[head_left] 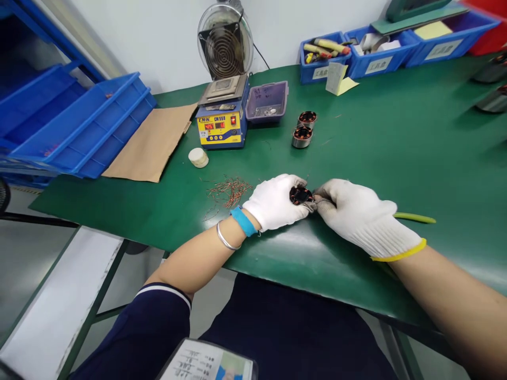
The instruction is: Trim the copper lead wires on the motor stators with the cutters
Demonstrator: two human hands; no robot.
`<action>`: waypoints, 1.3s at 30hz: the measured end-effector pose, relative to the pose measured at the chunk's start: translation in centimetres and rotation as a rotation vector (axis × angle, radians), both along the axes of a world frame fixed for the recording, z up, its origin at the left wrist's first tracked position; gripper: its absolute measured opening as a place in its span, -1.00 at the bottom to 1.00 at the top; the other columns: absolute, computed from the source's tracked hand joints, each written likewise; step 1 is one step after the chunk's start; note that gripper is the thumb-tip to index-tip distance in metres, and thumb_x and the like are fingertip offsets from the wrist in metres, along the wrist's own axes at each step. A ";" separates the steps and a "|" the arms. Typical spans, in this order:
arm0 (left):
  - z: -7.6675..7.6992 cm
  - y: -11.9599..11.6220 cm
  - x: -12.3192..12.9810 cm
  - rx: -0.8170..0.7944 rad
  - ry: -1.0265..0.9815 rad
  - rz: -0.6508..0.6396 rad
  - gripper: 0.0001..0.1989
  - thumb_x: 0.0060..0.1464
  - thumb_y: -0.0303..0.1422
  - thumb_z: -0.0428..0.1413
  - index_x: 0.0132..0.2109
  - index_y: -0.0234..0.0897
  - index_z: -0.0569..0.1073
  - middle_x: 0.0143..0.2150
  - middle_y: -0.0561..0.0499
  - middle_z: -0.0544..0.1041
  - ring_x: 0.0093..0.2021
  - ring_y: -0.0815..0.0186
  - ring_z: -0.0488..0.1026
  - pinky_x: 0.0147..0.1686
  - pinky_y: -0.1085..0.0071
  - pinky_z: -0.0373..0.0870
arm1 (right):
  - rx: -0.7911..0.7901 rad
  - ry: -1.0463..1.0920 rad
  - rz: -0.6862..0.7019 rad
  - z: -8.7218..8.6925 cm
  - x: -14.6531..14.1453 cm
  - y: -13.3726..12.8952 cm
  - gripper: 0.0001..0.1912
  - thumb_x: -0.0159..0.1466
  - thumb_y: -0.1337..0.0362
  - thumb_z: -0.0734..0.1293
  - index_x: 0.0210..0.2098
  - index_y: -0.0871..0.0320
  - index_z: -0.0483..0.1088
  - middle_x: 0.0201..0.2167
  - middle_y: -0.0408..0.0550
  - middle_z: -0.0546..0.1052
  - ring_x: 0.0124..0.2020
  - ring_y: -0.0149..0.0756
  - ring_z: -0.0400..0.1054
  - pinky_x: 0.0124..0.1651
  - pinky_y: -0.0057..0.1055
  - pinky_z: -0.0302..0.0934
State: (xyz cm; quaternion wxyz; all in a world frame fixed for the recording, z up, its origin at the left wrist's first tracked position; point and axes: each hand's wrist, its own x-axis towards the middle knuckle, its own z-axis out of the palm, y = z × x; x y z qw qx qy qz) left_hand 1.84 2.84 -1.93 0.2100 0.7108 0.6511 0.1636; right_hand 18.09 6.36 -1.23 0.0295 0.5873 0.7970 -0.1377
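Observation:
My left hand (279, 203), in a white glove, is closed around a small round black part with copper windings (301, 196) above the green table. Close to its right side is my right hand (348, 208), also gloved; its thumb and fingers are pinched together at the part's edge, and what they grip is too small to make out. The green handle of a tool (415, 217) shows beside my right wrist. Left of my left hand lies a loose pile of thin copper wire pieces (230, 191). Two similar wound parts (302, 136) stand beyond my hands.
A blue and yellow device (222, 129) stands at the back beside a purple bin (268, 103), with a fan (225, 50) behind. Cardboard (154, 140), blue crates (91, 132) and a white round container (198, 157) are left. Blue tool boxes (325, 69) line the back right.

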 end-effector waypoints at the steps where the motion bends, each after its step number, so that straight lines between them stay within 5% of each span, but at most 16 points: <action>1: 0.1 0.2 -0.1 0.004 -0.004 -0.024 -0.54 0.14 -0.12 0.24 0.13 -0.22 0.50 0.14 -0.06 0.57 0.14 0.11 0.53 0.16 0.24 0.49 | 0.025 -0.020 0.019 0.1 0.0 -0.1 -0.66 0.40 0.16 0.15 -0.08 0.05 0.54 -0.02 0.13 0.59 -0.17 0.09 0.50 -0.39 -0.20 0.19; 5: 0.5 0.4 -0.5 -0.012 -0.003 -0.066 -0.55 0.12 -0.13 0.25 0.11 -0.22 0.50 0.10 -0.06 0.58 0.08 0.11 0.54 0.09 0.25 0.52 | 0.137 -0.089 0.147 0.1 0.0 -0.5 -0.68 0.38 0.19 0.19 -0.12 0.14 0.54 -0.03 0.19 0.57 -0.18 0.12 0.47 -0.41 -0.19 0.14; 10: 0.5 0.3 -0.9 -0.032 0.000 -0.152 -0.57 0.17 -0.18 0.20 0.16 -0.14 0.48 0.11 -0.03 0.53 0.03 0.15 0.55 0.06 0.25 0.51 | 0.268 -0.177 0.331 -0.2 0.6 -0.7 -0.68 0.35 0.24 0.19 -0.08 0.08 0.55 0.38 -0.01 0.35 -0.19 -0.03 0.47 -0.46 -0.24 -0.03; 12: 0.4 0.4 -1.0 -0.028 0.018 -0.194 -0.58 0.19 -0.17 0.18 0.17 -0.11 0.47 0.08 -0.02 0.51 0.02 0.14 0.54 0.05 0.23 0.50 | 0.275 -0.224 0.353 -0.4 1.0 -0.6 -0.69 0.36 0.20 0.18 -0.11 0.08 0.54 0.28 0.05 0.47 -0.31 -0.09 0.46 -0.49 -0.26 -0.11; 14: 0.2 0.5 -1.2 -0.022 0.027 -0.226 -0.59 0.19 -0.16 0.17 0.16 -0.10 0.47 0.05 -0.02 0.50 0.01 0.12 0.54 0.03 0.22 0.50 | 0.252 -0.237 0.313 -0.6 1.2 -0.4 -0.67 0.37 0.14 0.16 -0.14 0.10 0.53 -0.06 0.15 0.61 -0.40 -0.06 0.44 -0.50 -0.27 -0.11; 16: 0.2 0.6 -1.2 -0.014 0.025 -0.252 -0.61 0.19 -0.17 0.17 0.14 -0.12 0.47 0.05 -0.02 0.50 0.01 0.13 0.53 0.02 0.24 0.50 | 0.208 -0.202 0.219 -0.6 1.4 -0.2 -0.66 0.36 0.08 0.15 -0.18 0.08 0.50 -0.34 0.10 0.60 -0.43 -0.01 0.43 -0.51 -0.28 -0.07; 20: 0.3 0.7 -1.2 -0.014 0.024 -0.296 -0.63 0.21 -0.20 0.15 0.14 -0.15 0.46 0.07 -0.03 0.49 0.02 0.14 0.52 -0.01 0.28 0.49 | -0.056 0.041 0.044 -0.1 1.3 0.5 -0.76 0.32 0.08 0.19 -0.32 0.02 0.42 -0.52 -0.08 0.55 -0.54 -0.15 0.40 -0.47 -0.30 0.07; 23: 0.4 0.8 -1.2 -0.032 0.039 -0.324 -0.62 0.23 -0.18 0.13 0.15 -0.14 0.46 0.04 -0.06 0.48 -0.02 0.13 0.52 -0.05 0.26 0.49 | -0.234 0.206 -0.005 0.3 1.1 0.8 -0.78 0.33 0.14 0.18 -0.38 0.04 0.37 -0.55 -0.11 0.54 -0.57 -0.24 0.39 -0.44 -0.31 0.16; 29: 0.2 1.2 -1.1 -0.031 0.025 -0.377 -0.69 0.25 -0.23 0.11 0.09 -0.19 0.46 0.01 -0.08 0.47 0.01 0.12 0.50 -0.04 0.25 0.47 | 0.023 -0.052 0.057 0.5 0.8 0.8 -0.81 0.28 0.08 0.24 -0.35 0.02 0.39 -0.37 0.00 0.61 -0.39 -0.03 0.47 -0.46 -0.29 0.06; 39: 0.1 0.0 0.3 -0.047 0.071 -0.292 -0.76 0.28 -0.33 -0.01 0.06 -0.21 0.38 0.05 -0.08 0.52 0.06 0.10 0.48 0.04 0.18 0.46 | -0.016 -0.052 0.045 0.2 0.7 1.3 -0.73 0.32 0.02 0.23 -0.28 0.01 0.46 -0.35 0.01 0.58 -0.37 -0.04 0.44 -0.39 -0.25 0.12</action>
